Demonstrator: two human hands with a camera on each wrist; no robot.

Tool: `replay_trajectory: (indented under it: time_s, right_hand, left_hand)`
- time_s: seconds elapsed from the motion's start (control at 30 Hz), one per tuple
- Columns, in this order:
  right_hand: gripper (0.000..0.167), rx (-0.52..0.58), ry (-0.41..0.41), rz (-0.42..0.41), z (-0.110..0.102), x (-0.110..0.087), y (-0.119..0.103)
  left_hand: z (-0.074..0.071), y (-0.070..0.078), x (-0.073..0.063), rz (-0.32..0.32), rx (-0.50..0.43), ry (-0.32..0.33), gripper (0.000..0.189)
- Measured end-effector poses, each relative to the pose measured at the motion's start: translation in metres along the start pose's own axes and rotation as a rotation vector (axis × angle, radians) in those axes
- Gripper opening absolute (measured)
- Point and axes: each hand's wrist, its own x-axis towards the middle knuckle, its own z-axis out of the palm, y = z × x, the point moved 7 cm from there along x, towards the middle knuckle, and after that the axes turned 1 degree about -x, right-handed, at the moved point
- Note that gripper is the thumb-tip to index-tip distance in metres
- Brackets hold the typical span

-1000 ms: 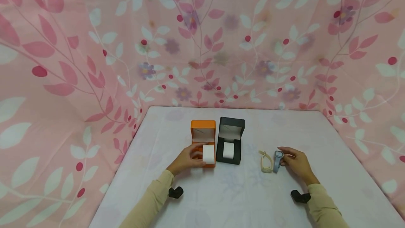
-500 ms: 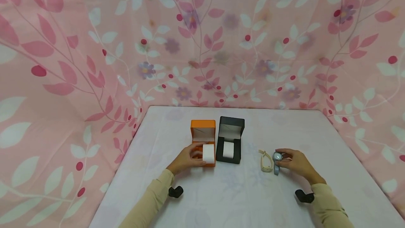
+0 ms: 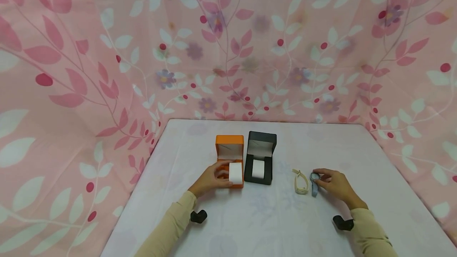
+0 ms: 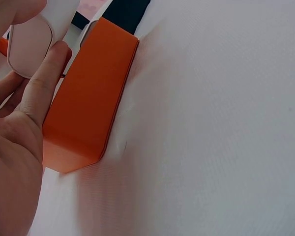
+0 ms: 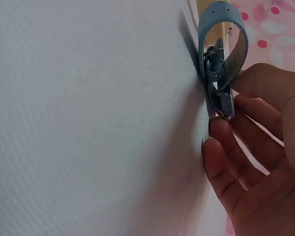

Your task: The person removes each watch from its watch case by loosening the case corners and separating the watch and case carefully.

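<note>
In the head view, my left hand (image 3: 210,177) pinches a white watch cushion (image 3: 235,173) between thumb and fingers, at an orange watch box (image 3: 229,140) whose lid stands up. The left wrist view gives the cushion (image 4: 32,44) raised above the orange box's (image 4: 91,93) side wall. On the right, a blue-strapped wristwatch (image 3: 314,190) is pinched by my right hand (image 3: 337,185) at its case end. Seen from the right wrist, that watch's (image 5: 221,15) strap forms a loop close to the tabletop. Left of it lies a beige wristwatch (image 3: 301,190).
A black watch box (image 3: 262,139) with raised lid stands beside the orange one, a white cushion (image 3: 258,169) inside. All lies on a white-covered table (image 3: 271,221), enclosed by pink floral cloth (image 3: 228,50).
My right hand has taken hold of the blue watch. Its face turned toward the camera half a second ago and has since tilted away. The left hand and cushion look still.
</note>
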Motion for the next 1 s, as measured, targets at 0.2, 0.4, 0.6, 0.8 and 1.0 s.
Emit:
replay_trajectory:
  time_s: [0.2, 0.4, 0.6, 0.8, 1.0]
  right_hand:
    - [0.038, 0.007, 0.015, 0.025, -0.002, -0.001, -0.001]
    - [0.035, -0.012, 0.011, 0.06, -0.005, 0.001, -0.003]
    - [0.035, -0.048, 0.06, 0.027, -0.012, 0.001, -0.011]
    - [0.019, -0.064, 0.115, -0.142, -0.019, -0.005, -0.043]
    - [0.015, -0.01, -0.116, -0.227, -0.002, -0.008, -0.074]
  left_hand:
    - [0.0, 0.0, 0.001, 0.007, -0.012, -0.007, 0.083]
    - [0.0, 0.0, 0.0, 0.011, -0.017, -0.017, 0.084]
    - [-0.001, -0.002, 0.001, 0.001, -0.007, -0.009, 0.083]
    - [0.0, -0.002, 0.0, 0.001, -0.002, -0.015, 0.083]
    - [0.0, 0.0, 0.0, 0.0, 0.001, -0.01, 0.084]
